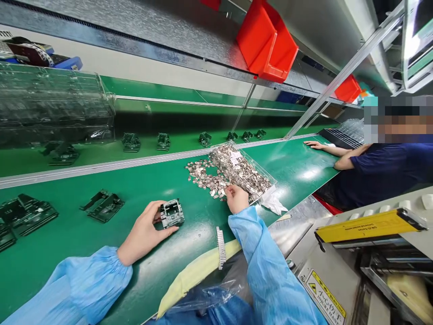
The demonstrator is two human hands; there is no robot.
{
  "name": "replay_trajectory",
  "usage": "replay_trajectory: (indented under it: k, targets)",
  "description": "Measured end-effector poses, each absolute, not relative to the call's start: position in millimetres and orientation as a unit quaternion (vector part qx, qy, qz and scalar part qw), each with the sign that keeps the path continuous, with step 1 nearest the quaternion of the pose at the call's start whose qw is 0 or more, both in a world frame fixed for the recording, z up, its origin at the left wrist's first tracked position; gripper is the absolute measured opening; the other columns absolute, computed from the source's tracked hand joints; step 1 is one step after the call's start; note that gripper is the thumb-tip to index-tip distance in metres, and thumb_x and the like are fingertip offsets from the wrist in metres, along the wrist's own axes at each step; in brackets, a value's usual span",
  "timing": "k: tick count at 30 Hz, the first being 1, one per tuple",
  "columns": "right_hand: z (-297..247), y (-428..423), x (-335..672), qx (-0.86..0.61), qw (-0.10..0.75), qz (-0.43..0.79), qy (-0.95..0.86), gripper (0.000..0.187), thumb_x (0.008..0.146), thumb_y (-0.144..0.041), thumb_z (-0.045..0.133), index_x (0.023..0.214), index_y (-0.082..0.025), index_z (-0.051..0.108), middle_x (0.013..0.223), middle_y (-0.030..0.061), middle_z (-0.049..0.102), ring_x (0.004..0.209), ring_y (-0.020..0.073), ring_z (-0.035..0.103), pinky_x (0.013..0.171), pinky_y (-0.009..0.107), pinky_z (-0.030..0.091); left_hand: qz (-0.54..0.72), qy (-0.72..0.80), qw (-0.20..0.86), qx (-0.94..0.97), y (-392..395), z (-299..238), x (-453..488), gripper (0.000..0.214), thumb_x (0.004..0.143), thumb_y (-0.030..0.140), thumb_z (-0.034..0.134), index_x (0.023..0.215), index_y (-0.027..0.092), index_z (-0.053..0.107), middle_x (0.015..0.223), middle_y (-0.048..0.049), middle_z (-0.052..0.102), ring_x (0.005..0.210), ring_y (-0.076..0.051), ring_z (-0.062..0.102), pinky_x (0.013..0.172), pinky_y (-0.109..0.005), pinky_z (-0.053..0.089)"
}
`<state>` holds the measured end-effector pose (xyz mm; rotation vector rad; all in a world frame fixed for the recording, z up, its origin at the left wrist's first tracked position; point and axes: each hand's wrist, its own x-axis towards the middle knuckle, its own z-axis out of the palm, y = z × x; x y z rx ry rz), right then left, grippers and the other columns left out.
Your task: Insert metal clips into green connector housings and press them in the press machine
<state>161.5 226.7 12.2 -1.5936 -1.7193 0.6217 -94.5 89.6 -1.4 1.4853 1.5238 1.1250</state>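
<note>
My left hand (145, 234) is closed around the side of a small circuit board assembly (172, 213), holding it upright just at the green bench top (189, 243). Its fingers wrap behind the board and the thumb lies along the front. My right hand (237, 198) is pinched at the edge of a loose pile of small metal pieces (206, 178); whatever sits between its fingertips is too small to make out. Beside that hand, a clear tray (274, 184) holds many more of the metal pieces (250, 174), with a white paper label on top.
More circuit boards (103, 205) lie to the left, and several stand along the back belt (149, 164). A metal strip (220, 248) rests near the front edge. White tissue (274, 203) lies by the tray. Red bins (267, 43) hang above. A co-worker (389, 167) sits at the right.
</note>
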Motion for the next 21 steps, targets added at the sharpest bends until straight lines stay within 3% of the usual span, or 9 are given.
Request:
replay_trajectory:
  k: [4,9,14,21]
  targets:
    - [30.2,171.5,175.3,-0.581,0.412,0.332,-0.618,0.028,0.08,-0.04,0.058,0.092,-0.016,0.067,0.062,0.0013,0.063,0.053,0.0164,0.059,0.05,0.028,0.052,0.514,0.489,0.553,0.436,88.1,14.8,-50.3,0.062,0.065,0.032,0.078,0.112,0.022,0.038,0.112,-0.0067,0.06,0.088,-0.021,0.07,0.08,-0.039,0.058]
    - [45.0,83.6,184.8,-0.518,0.502,0.494,-0.485,0.027,0.073,-0.043,0.073,0.082,-0.018,0.068,0.072,0.0064,0.068,0.068,0.021,0.066,0.054,0.029,0.053,0.538,0.389,0.617,0.422,82.2,22.8,5.1,0.058,0.065,0.021,0.079,0.111,0.025,0.042,0.105,-0.002,0.061,0.09,-0.016,0.068,0.081,-0.03,0.057]
    - [37.2,48.3,177.3,-0.526,0.569,0.389,-0.498,0.009,0.074,-0.029,0.071,0.072,-0.021,0.071,0.1,0.0089,0.061,0.087,0.0215,0.06,0.066,0.03,0.05,0.504,0.313,0.668,0.45,68.0,12.6,24.6,0.053,0.078,0.02,0.069,0.121,0.031,0.04,0.107,-0.0013,0.059,0.092,-0.013,0.065,0.083,-0.026,0.055]
    - [30.3,42.6,162.9,-0.565,0.536,0.356,-0.516,0.007,0.076,-0.025,0.066,0.071,-0.02,0.067,0.105,0.0093,0.059,0.091,0.0226,0.058,0.07,0.031,0.047,0.476,0.309,0.659,0.493,56.8,11.7,23.0,0.044,0.084,0.026,0.063,0.122,0.031,0.041,0.111,-0.0049,0.059,0.092,-0.014,0.064,0.079,-0.023,0.053]
